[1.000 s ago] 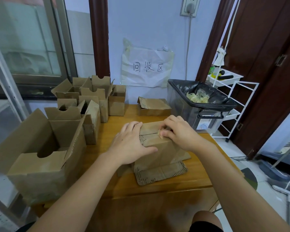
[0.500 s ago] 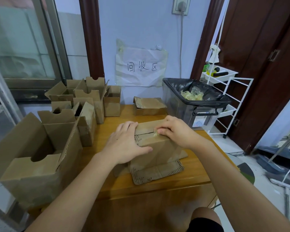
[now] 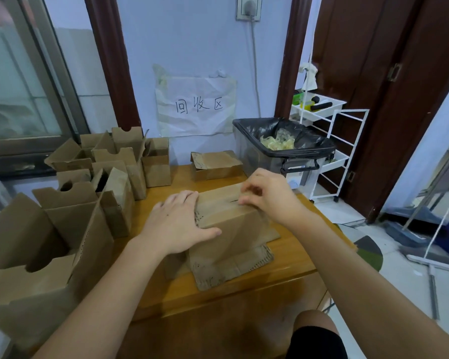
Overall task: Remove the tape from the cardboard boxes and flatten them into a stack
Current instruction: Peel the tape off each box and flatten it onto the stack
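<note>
A person's left hand (image 3: 178, 224) presses flat on a sealed cardboard box (image 3: 233, 224) at the centre of a wooden table (image 3: 290, 260) while right hand (image 3: 267, 196) fingertips pick at its top seam; the tape, if pinched thinly, could tear.

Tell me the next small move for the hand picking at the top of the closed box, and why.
Probably pull the tape along the top seam toward the bin. The right hand has its fingertips at the seam of the closed box, the left hand lies flat bracing it, and the black-lined bin already holds crumpled tape.
</note>
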{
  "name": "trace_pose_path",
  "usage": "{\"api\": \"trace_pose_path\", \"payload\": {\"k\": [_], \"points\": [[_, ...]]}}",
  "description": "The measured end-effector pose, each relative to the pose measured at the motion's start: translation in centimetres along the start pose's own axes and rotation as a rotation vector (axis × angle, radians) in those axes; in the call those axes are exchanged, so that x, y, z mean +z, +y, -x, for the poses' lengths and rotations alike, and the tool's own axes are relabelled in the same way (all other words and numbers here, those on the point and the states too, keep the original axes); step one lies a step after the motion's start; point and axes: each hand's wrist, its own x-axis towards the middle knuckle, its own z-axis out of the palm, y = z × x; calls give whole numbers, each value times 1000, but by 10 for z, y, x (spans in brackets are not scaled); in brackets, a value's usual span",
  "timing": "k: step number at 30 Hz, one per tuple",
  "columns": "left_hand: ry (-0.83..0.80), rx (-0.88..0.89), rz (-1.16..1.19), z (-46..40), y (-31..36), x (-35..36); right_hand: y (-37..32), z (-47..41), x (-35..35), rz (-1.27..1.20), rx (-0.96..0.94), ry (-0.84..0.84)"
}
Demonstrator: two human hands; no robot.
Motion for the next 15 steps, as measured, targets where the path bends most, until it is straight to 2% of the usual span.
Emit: {"api": "trace_pose_path", "payload": {"k": [6,9,15], "points": [[-63,53,-92,-12,21,-6,4,7,-2,-362,135,-28],[-82,93,-59,-24,42,-9,5,5,2,-273,208,21],[-17,68,-16,-44,48,0,0,-3,8,-160,176,-105]]}}
